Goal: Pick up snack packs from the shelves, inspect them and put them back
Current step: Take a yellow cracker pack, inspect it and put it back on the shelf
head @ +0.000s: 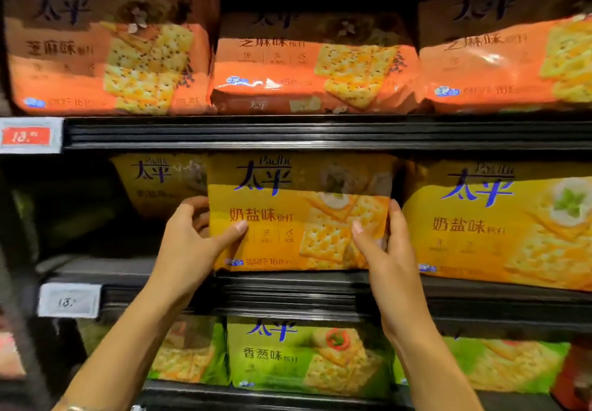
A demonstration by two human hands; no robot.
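Yellow film, glossy and slightly crinkled, covers the cracker pack (299, 215) that both hands hold at the front of the middle shelf (320, 295). The pack stands upright with its printed face to the camera and its long axis running left to right, parallel to the shelf's front lip; its lower edge sits at or just above that lip, and I cannot tell whether it still bears on the shelf. The left hand (192, 237) grips the pack's left short end, thumb laid across the front face and fingers curled round behind. The right hand (384, 244) mirrors it on the right short end, thumb on the front, fingers hidden behind. So the grip is two-sided and level, one hand at each end of the long axis, neither plainly nearer than the other. To the right of the held pack, just beside it, stands a second yellow pack (499, 224); to its left and further back sits another yellow pack (160, 183). Orange packs (314, 64) line the shelf above, green packs (307, 356) the shelf below. Whichever way it goes next, the slot lies straight behind it, so the move should run square to the shelf lip, with the neighbour on the right the likeliest snag.
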